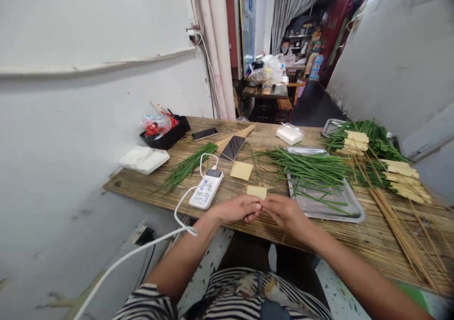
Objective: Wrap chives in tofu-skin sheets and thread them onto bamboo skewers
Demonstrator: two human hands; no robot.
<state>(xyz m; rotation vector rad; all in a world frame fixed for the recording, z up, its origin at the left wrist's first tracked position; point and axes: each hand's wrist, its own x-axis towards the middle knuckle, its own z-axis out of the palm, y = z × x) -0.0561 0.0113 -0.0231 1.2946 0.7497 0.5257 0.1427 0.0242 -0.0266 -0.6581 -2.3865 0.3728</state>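
Observation:
My left hand (237, 209) and my right hand (285, 212) meet at the table's near edge, fingers pinched together. Whatever lies between the fingertips is hidden. Just beyond them is a pale yellow square sheet, like tofu skin (257, 191), its near edge covered by my fingers. A second such sheet (241, 170) lies flat farther back. To the right, long green chives (308, 166) are heaped across a metal tray (354, 211). Another bunch of chives (191, 165) lies on the left side.
A white power bank (206, 190) with cables lies left of my hands, near a dark phone (232, 148) and another phone (205, 134). Bamboo skewers (397, 225) and skewered yellow rolls (406, 180) occupy the right side. A black box (166, 135) and napkins (144, 159) stand left.

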